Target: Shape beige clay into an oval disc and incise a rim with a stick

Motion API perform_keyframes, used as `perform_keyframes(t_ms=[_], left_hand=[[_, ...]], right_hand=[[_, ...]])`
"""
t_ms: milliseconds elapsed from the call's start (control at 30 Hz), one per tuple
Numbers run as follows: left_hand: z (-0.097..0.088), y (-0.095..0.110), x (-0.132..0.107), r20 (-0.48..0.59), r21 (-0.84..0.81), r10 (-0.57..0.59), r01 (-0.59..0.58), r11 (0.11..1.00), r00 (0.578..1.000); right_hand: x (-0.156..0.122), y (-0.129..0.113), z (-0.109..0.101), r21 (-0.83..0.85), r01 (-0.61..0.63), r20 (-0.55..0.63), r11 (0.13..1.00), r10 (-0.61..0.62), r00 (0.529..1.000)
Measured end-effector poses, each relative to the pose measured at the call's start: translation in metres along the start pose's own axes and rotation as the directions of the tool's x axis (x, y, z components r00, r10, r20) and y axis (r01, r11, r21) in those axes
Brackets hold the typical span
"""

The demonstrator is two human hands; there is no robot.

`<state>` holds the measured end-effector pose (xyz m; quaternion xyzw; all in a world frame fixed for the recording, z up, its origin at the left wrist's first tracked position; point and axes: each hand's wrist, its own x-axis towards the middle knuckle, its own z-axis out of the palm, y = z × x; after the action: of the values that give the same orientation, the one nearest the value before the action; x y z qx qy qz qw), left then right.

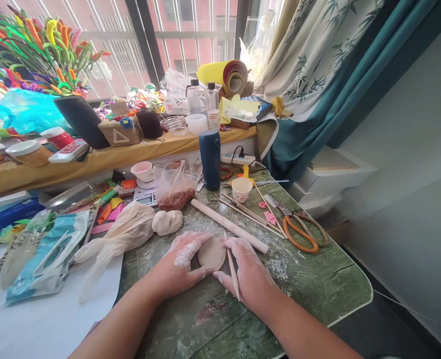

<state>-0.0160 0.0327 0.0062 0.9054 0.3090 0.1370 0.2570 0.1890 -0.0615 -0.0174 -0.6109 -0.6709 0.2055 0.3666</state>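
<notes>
A flat round disc of pale clay [212,255] lies on the green tabletop between my hands. My left hand [185,259], dusted with white powder, curves around the disc's left side, with fingers along the far rim and thumb at the near rim. My right hand [246,271] holds a thin pointed wooden stick [232,269] slanting beside the disc's right edge. Just beyond the hands rests a pale rolling pin [230,225]. A lump of white dough-like clay [167,222] sits beyond my left hand, touching a crumpled plastic bag [125,227].
Orange-handled scissors [301,234] and wooden sticks [252,215] lie at the right. Behind stand a paper cup [242,190], a dark blue bottle [209,162] and a bag of reddish-brown material [175,194]. Blue-and-white packets [52,254] cover the left. The table edge [366,299] curves at right.
</notes>
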Motion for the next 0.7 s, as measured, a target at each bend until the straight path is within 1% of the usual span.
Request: perform_keyframes(t_ms=[133,267,333,500,567,700], left_hand=[[-0.0009,-0.001,0.001,-0.011,-0.016,0.002,-0.002,1.0,1.0],[-0.0048,-0.0035,0.0018,0.026,-0.086,-0.047,0.049,0.995,0.999],[-0.0048,-0.0033,0.0022,0.022,-0.087,-0.061,0.063,0.994,0.998],[-0.0016,0.0007,0.003,-0.017,-0.018,-0.006,0.005,1.0,1.0],[-0.0024,0.0015,0.0025,-0.005,-0.018,0.017,-0.017,1.0,1.0],[-0.0053,0.0015,0.0004,0.055,-0.026,0.049,-0.048,0.999,0.997]], right_hand=[[-0.0004,-0.0001,0.0002,0.004,0.001,0.003,1.0,-0.001,1.0],[-0.0007,0.0012,0.0018,0.01,0.0,0.003,1.0,0.0,1.0],[-0.0005,0.0013,0.0021,0.008,-0.002,0.002,1.0,0.002,1.0],[-0.0006,-0.0002,-0.0002,0.024,0.019,-0.016,1.0,-0.019,1.0],[-0.0018,-0.0001,-0.0019,0.043,0.037,-0.026,0.998,-0.036,0.999],[-0.0035,0.0015,-0.0063,0.112,0.065,-0.071,0.992,-0.057,0.996]])
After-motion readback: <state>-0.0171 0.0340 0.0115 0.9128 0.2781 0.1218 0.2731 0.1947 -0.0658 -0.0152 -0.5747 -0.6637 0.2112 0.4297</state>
